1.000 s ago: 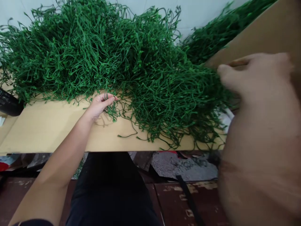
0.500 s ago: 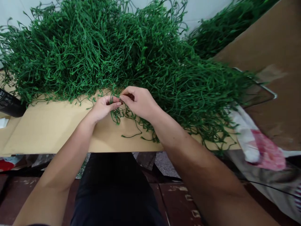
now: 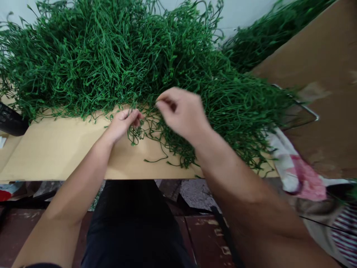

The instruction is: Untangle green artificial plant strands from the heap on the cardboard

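A big heap of thin green plastic strands [image 3: 117, 56] lies on a cardboard sheet [image 3: 55, 149] in front of me. My left hand [image 3: 122, 123] rests on the cardboard at the heap's near edge, its fingers pinched on a small tuft of strands [image 3: 136, 134]. My right hand [image 3: 181, 111] is raised just to the right of it, slightly blurred, with thumb and forefinger pinched on a thin green strand that runs from the tuft.
A tilted cardboard panel [image 3: 315, 74] stands at the right, with more green strands [image 3: 267, 29] behind it. A wire basket rim [image 3: 306, 108] and a white and pink cloth [image 3: 295, 171] lie at the right. A black object [image 3: 9, 123] sits at the left edge.
My right hand came in from the far right to meet my left hand at the tuft, then lifted up and to the right, pinching a strand. The left hand stayed put.
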`<state>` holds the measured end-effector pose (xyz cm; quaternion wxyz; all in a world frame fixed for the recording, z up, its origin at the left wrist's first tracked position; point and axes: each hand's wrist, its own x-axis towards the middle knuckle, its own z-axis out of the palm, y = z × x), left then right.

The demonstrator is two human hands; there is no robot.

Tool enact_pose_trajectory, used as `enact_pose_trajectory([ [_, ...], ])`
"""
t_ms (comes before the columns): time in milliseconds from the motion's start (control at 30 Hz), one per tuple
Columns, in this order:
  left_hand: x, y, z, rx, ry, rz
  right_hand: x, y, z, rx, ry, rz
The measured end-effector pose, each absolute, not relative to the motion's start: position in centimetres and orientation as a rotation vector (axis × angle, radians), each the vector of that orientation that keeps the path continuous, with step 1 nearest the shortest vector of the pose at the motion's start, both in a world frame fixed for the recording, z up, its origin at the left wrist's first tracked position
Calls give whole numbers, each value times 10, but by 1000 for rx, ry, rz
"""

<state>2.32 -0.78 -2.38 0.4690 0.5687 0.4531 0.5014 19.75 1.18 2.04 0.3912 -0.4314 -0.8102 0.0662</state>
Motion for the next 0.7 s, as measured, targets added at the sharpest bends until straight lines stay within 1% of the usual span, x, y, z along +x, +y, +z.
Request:
enact_pose_trajectory([
  [100,18,-6,-18,1317,1111,1358,237,24,53,-1387,-1781,-187],
  [200,15,-5,-10,1190,1122,1463,271,30,72,-1698,-1566,-248],
  [267,14,-6,-5,1121,1117,1485,273,27,67,-1710,-1566,-286],
  [333,14,-7,-1,1076,1090,1489,254,18,47,-1503,-1762,-296],
  [367,14,-8,0,1060,1073,1491,238,12,34,-1376,-1901,-231],
  [433,13,-10,1,1027,1046,1500,199,0,8,-1145,-2178,17],
  [500,11,-11,2,973,1017,1533,162,-8,-10,-977,-2341,255],
  [600,2,-11,2,866,975,1615,133,-10,-15,-912,-2401,580],
  [700,-11,-8,2,804,930,1681,133,-3,-10,-917,-2446,668],
])
